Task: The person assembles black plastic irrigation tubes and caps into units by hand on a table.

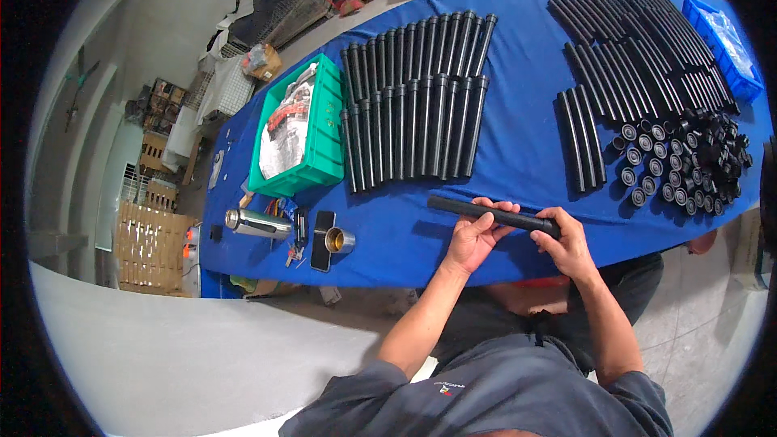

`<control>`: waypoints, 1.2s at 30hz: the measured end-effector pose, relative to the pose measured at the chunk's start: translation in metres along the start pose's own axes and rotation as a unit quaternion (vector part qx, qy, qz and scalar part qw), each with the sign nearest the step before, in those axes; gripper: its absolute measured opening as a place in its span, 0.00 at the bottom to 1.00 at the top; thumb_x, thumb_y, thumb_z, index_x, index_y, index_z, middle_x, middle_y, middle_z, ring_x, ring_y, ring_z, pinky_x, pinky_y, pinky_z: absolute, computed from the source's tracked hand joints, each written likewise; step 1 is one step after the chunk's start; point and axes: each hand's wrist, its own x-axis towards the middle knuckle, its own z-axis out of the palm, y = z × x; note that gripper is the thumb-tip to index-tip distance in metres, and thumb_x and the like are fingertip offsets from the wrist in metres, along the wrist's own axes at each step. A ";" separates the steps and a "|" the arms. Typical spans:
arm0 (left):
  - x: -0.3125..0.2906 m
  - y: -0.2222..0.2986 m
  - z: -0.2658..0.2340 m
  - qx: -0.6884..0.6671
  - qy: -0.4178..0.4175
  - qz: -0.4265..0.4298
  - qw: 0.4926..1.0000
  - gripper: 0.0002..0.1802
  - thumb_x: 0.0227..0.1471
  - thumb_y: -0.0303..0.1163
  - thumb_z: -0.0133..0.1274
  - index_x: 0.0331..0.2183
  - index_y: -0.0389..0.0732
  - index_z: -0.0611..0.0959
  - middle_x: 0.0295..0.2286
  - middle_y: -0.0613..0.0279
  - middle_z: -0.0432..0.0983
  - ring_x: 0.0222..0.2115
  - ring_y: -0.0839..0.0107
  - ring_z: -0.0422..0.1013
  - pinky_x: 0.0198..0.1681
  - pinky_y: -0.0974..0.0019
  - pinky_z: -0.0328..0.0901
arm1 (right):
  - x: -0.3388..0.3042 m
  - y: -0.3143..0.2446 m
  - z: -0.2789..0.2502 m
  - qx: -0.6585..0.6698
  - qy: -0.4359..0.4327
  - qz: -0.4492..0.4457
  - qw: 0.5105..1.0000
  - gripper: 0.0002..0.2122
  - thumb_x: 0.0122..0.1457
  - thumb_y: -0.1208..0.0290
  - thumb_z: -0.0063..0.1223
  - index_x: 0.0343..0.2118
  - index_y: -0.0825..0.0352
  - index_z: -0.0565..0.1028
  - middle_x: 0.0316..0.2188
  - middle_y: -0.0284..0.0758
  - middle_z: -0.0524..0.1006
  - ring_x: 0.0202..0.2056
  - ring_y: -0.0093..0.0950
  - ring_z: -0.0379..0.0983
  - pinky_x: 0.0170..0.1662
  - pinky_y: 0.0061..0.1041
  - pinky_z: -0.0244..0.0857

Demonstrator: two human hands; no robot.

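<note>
A black tube (453,205) lies crosswise in both hands, just above the near edge of the blue-covered table. My left hand (476,241) is wrapped under its middle, with the thumb on top. Around its right end, where a black cap seems to sit, my right hand (565,243) closes its fingers; they partly hide that end. Beyond the hands stand two rows of capped black tubes (417,125), laid side by side. Farther right lie rows of plain black tubes (619,73), and in front of them a heap of round black caps (680,166).
At the left is a green crate (324,129) with plastic-wrapped contents. Nearer me are a steel flask (259,224), a phone (322,252), a metal cup (340,240) and small tools. A blue bin (720,40) sits at the far right on the blue tablecloth (518,113).
</note>
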 end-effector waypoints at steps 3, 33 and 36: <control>-0.003 -0.003 0.004 0.001 0.023 0.000 1.000 0.12 0.56 0.25 0.55 0.43 0.43 0.77 0.48 0.48 0.74 0.56 0.51 0.66 0.55 0.47 0.68 | -0.001 0.002 -0.001 -0.042 0.002 -0.032 0.999 0.12 0.55 0.75 0.60 0.41 0.70 0.72 0.25 0.33 0.73 0.24 0.20 0.71 0.26 0.21 0.66; 0.001 0.003 0.000 0.010 -0.020 0.000 1.000 0.16 0.53 0.20 0.54 0.45 0.39 0.75 0.49 0.45 0.73 0.55 0.49 0.66 0.57 0.45 0.65 | 0.002 0.006 -0.003 -0.073 0.023 -0.113 0.991 0.15 0.55 0.66 0.62 0.41 0.70 0.74 0.30 0.40 0.75 0.31 0.34 0.74 0.35 0.30 0.66; 0.001 0.004 0.000 0.018 -0.019 -0.001 1.000 0.16 0.54 0.21 0.54 0.46 0.39 0.76 0.49 0.44 0.73 0.55 0.49 0.66 0.58 0.45 0.65 | 0.002 0.009 -0.001 -0.092 0.030 -0.124 0.988 0.15 0.55 0.66 0.62 0.41 0.70 0.74 0.31 0.42 0.75 0.34 0.38 0.73 0.37 0.33 0.66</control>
